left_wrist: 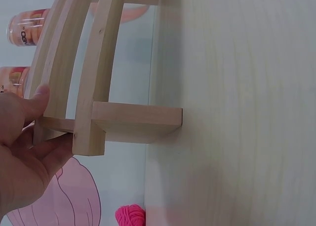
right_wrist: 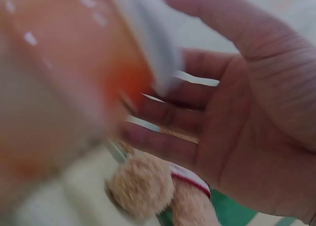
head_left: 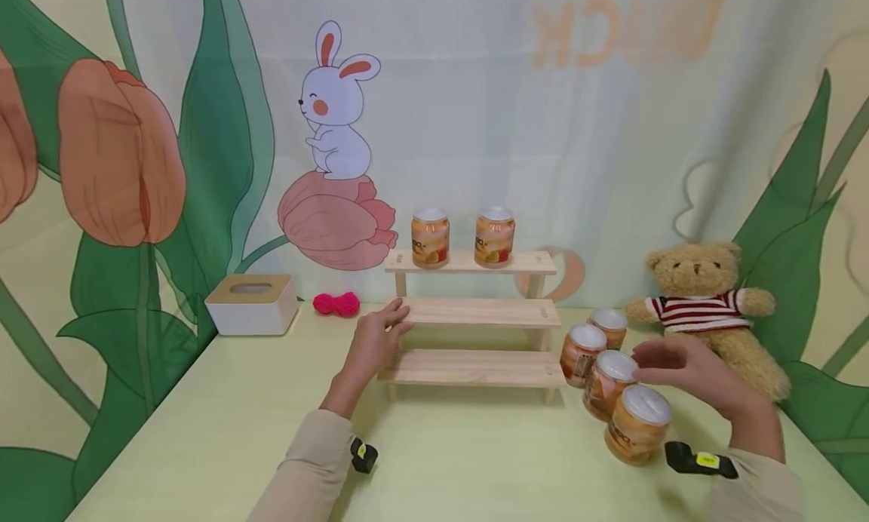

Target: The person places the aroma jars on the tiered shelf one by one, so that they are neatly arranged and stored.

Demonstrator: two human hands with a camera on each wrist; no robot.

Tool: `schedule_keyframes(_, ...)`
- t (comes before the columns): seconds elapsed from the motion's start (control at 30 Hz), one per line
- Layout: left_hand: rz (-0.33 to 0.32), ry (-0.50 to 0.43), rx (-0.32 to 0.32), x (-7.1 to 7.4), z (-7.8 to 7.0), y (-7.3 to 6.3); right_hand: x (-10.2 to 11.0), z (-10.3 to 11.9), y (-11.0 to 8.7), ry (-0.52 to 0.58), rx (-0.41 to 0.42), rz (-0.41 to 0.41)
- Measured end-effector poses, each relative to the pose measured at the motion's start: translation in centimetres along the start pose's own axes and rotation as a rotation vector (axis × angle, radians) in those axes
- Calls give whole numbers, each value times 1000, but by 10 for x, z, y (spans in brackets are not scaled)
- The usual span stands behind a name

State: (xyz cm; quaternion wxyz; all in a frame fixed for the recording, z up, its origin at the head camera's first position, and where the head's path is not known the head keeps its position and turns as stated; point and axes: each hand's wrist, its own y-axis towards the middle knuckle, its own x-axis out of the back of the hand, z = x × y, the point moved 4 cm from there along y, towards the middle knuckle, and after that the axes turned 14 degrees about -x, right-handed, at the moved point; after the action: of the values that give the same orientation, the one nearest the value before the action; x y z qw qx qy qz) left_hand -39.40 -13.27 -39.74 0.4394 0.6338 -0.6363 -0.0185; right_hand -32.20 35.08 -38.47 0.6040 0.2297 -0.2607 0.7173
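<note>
Already two cans point(head_left: 431, 241) top the rack point(head_left: 475, 312), four cans point(head_left: 637, 429) seemingly remain right of it, left hand point(head_left: 373, 342) pinching its side, right hand point(head_left: 695, 371) loosely spread, empty.

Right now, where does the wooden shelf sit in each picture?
Head: the wooden shelf, mid-picture, held by the left hand.
Left wrist: upper left, turned sideways.
Right wrist: not in it.
Landmark shared by head and left wrist: the pink yarn, left of centre and at the bottom edge respectively.

Mirrored orange letters point(head_left: 627, 26), seemingly "DUCK", on the backdrop point(head_left: 462, 130), unclear dark lettering point(head_left: 421, 246) on the jar point(head_left: 431, 239) by the top shelf's point(head_left: 462, 263) left edge
</note>
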Motion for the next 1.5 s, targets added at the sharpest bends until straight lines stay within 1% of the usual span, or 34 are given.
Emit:
schedule_keyframes(0.13,3,-4,-4,0,0,2,7,-20,-11,114,39,86)
schedule_keyframes(0.23,4,-2,-8,0,1,1,6,-36,-14,216,90,218)
schedule_keyframes(0.33,7,1,-3,1,0,2,2,-39,-14,280,138,370)
schedule_keyframes(0.4,8,-5,-4,1,-2,2,1,-36,-14,276,166,434)
schedule_keyframes(0.5,8,-11,-2,0,-2,3,1,-31,-16,256,183,490)
schedule_keyframes(0.6,8,-12,-1,-1,0,2,1,-28,-20,261,181,550)
schedule_keyframes(0.73,9,-5,-4,0,1,3,-1,-26,-25,273,161,605)
schedule_keyframes(0.83,5,1,-4,2,1,4,-6,-23,-24,235,151,592)
schedule_keyframes(0.9,5,4,-5,3,1,3,-9,-22,-22,196,118,566)
schedule_keyframes(1.03,17,5,2,3,2,1,-15,-17,-17,124,82,508)
schedule_keyframes(1.13,16,6,8,3,3,1,-17,-11,-17,104,118,484)
schedule_keyframes(1.23,3,10,-9,3,3,1,-17,-8,-17,101,169,475)
schedule_keyframes(1.37,-3,10,-19,2,2,1,-15,-8,-18,95,204,465)
schedule_keyframes(1.5,0,3,-20,1,1,1,-9,-9,-23,129,241,439)
